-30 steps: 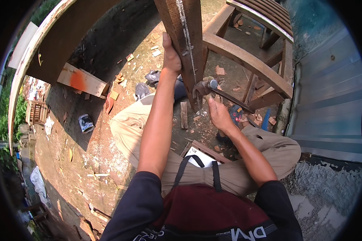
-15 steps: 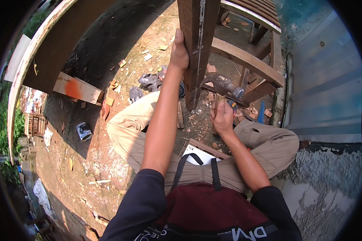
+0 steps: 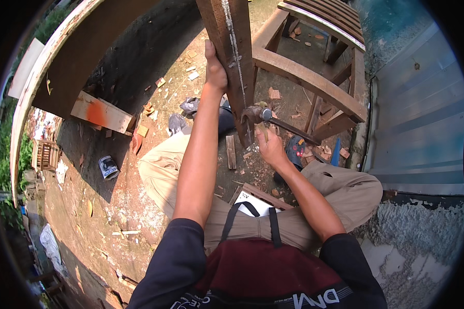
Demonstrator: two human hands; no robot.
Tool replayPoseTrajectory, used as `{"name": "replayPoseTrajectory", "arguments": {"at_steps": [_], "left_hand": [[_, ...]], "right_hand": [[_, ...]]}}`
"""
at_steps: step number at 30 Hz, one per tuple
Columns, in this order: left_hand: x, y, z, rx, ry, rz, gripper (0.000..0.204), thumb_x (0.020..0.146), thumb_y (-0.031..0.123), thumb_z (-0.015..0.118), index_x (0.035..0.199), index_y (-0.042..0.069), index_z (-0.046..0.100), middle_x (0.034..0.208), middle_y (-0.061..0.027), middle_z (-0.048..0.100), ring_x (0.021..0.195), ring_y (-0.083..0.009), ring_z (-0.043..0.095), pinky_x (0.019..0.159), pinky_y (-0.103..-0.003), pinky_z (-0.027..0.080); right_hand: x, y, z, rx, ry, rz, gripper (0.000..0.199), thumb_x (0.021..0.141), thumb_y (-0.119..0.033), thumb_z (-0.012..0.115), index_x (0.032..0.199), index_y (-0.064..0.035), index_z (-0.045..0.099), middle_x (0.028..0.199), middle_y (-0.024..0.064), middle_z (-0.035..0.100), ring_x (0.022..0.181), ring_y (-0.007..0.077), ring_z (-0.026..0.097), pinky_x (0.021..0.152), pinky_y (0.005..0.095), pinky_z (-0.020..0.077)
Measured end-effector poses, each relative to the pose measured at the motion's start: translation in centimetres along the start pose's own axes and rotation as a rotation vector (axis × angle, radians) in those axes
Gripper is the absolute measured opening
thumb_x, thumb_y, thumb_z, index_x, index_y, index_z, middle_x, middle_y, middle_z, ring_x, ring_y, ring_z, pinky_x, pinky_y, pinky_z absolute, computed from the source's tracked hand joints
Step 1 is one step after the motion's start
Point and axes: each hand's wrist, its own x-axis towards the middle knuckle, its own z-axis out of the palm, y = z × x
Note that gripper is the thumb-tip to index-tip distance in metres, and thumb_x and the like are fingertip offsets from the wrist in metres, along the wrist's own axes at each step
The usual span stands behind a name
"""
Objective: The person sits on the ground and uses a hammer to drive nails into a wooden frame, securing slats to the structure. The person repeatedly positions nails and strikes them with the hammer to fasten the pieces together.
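Observation:
My left hand (image 3: 216, 72) grips the left edge of a brown wooden beam (image 3: 237, 62), its thumb along the edge and its other fingers mostly hidden behind. A pale, rough streak runs down the beam's face. The beam leans a little, its lower end near the ground between my legs. Closed around a hammer's short visible handle, my right hand (image 3: 271, 148) is just right of that end. The hammer's metal head (image 3: 257, 114) is at the beam's lower right edge; whether it touches cannot be told.
A slatted wooden frame (image 3: 309, 77) stands at the far right, beside a blue-grey metal sheet (image 3: 417, 113). Wood chips, a short wood block (image 3: 231, 152), dark plastic bags (image 3: 178, 123) and a tin can (image 3: 108, 168) lie on the ground. A curved wooden board (image 3: 28, 98) rises at left.
The hammer has swung left and inward to the beam's lower edge, with my right hand moving left. The beam's upper part and my left hand have shifted left.

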Motion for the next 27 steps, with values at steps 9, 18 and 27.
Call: {"name": "replayPoseTrajectory", "arguments": {"at_steps": [9, 18, 27], "left_hand": [[-1.0, -0.1, 1.1, 0.017, -0.021, 0.037, 0.087, 0.094, 0.08, 0.034, 0.133, 0.005, 0.054, 0.114, -0.0091, 0.066, 0.1, -0.0199, 0.065, 0.087, -0.035, 0.054], [-0.9, 0.4, 0.5, 0.032, -0.03, -0.021, 0.092, 0.093, 0.08, 0.033, 0.139, 0.003, 0.053, 0.124, -0.0108, 0.066, 0.108, -0.0207, 0.063, 0.095, -0.036, 0.051], [-1.7, 0.7, 0.5, -0.037, 0.116, -0.066, 0.089, 0.09, 0.084, 0.036, 0.13, 0.007, 0.056, 0.111, -0.0096, 0.065, 0.096, -0.0231, 0.065, 0.083, -0.04, 0.055]], "right_hand": [[0.4, -7.0, -6.8, 0.105, -0.362, 0.367, 0.061, 0.103, -0.062, 0.04, 0.082, -0.0052, 0.05, 0.061, 0.0064, 0.046, 0.047, 0.0185, 0.048, 0.044, 0.0357, 0.0419], [-3.2, -7.1, -11.4, 0.602, -0.356, 0.694, 0.061, 0.1, -0.07, 0.037, 0.084, -0.011, 0.045, 0.058, -0.0048, 0.035, 0.041, 0.0042, 0.03, 0.035, 0.0218, 0.0274], [1.4, -1.3, -5.6, 1.054, -0.39, 0.697, 0.061, 0.099, -0.071, 0.038, 0.083, -0.0122, 0.045, 0.057, -0.0059, 0.034, 0.041, 0.0049, 0.029, 0.037, 0.0232, 0.028]]}}
